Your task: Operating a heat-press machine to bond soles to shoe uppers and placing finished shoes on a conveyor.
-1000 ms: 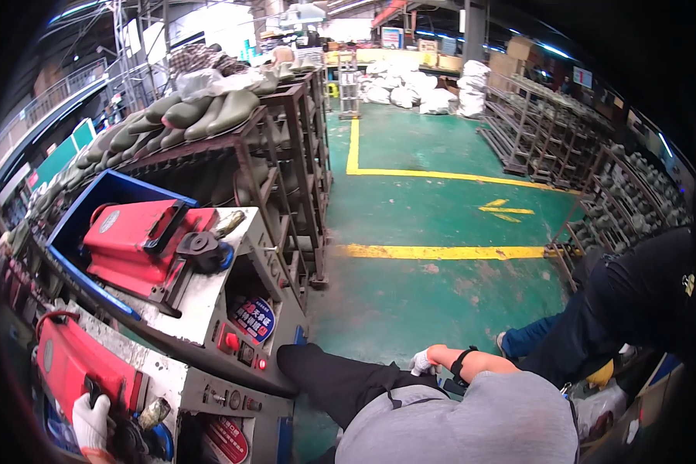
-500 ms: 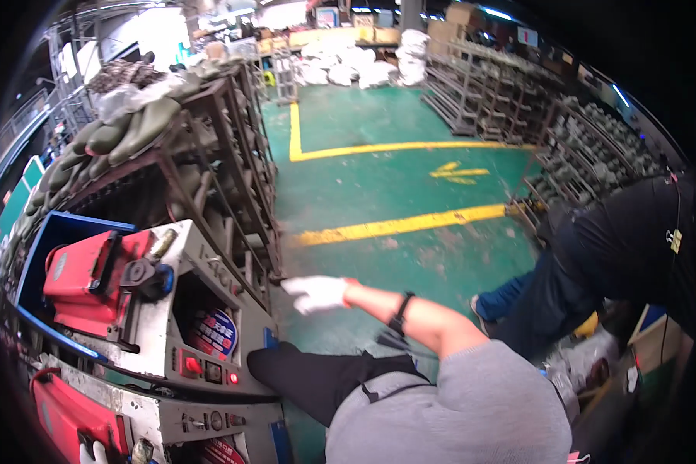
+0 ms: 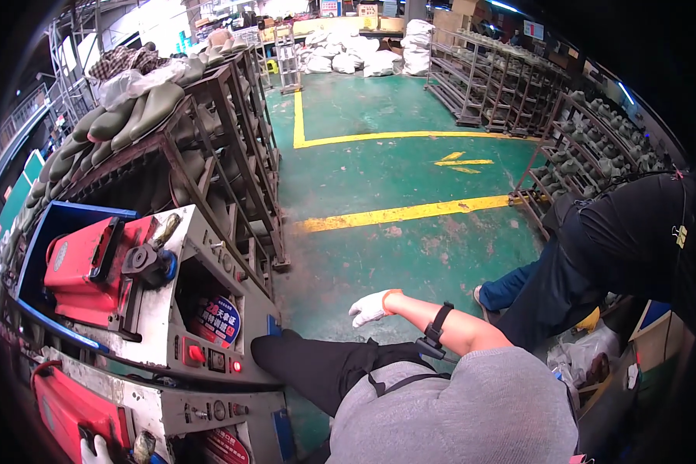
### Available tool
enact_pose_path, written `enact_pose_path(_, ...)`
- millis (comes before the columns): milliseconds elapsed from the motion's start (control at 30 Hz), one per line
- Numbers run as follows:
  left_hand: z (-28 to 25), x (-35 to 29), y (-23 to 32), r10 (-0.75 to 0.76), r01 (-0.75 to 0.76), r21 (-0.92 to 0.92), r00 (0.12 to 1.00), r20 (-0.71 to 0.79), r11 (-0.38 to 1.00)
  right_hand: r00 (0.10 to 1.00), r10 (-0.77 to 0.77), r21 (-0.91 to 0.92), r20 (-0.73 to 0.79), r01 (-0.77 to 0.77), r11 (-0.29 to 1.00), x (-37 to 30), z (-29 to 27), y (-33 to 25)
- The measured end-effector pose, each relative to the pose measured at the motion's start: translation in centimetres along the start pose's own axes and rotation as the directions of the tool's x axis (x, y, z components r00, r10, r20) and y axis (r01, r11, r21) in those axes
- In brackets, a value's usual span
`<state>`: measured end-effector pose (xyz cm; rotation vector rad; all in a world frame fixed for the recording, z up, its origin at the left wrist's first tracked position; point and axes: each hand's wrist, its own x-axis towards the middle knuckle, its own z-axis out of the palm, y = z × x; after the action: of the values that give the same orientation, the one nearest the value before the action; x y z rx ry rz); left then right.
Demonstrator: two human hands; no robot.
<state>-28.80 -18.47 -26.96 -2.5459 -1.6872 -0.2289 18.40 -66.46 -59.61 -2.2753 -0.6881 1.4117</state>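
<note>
Lower left, the left glove (image 3: 95, 450) is white. Just below centre, the right glove (image 3: 370, 309) is white with an orange cuff (image 3: 392, 299). Bottom centre: a grey shirt (image 3: 448, 410), black trousers (image 3: 309, 367). At left, both covers (image 3: 85, 271) are red, the tray (image 3: 62, 220) blue. Upper left: olive boots (image 3: 151, 108), a brown checked cloth (image 3: 124, 62). The green floor (image 3: 348, 271) bears yellow lines (image 3: 410, 213).

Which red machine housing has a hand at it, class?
The nearer red housing, at lower left: the gloved left hand is at it. The farther red housing, by the blue tray, has none.
</note>
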Motion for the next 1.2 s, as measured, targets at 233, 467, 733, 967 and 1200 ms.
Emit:
enact_pose_path(233,2.9,2.6,-3.3,0.163,-0.193,-0.311,0.979,-0.12,0.931,0.908,-0.418,-0.449,0.033,0.387,0.805,-0.5,0.4,-15.5)
enact_pose_path(467,0.0,1.4,-3.7,0.2,-0.062,-0.543,0.959,0.199,0.837,0.172,-0.985,-0.263,0.005,0.951,0.164,-4.4,9.2,-38.4)
enact_pose_path(733,-1.5,3.2,-3.0,0.146,0.231,-0.579,0.836,0.53,0.782,0.185,-0.951,-0.02,0.25,0.982,0.186,-5.2,15.3,-49.8)
enact_pose_path(967,-1.3,3.5,-2.9,0.15,0.222,-0.58,0.838,0.524,0.784,0.284,-0.707,0.312,0.648,0.747,0.587,-5.1,15.3,-52.7)
enact_pose_path(1200,-1.2,3.4,-2.6,0.135,0.252,-0.6,0.841,0.523,0.759,0.426,-0.877,0.556,0.223,0.683,0.474,-9.4,24.1,-46.1)
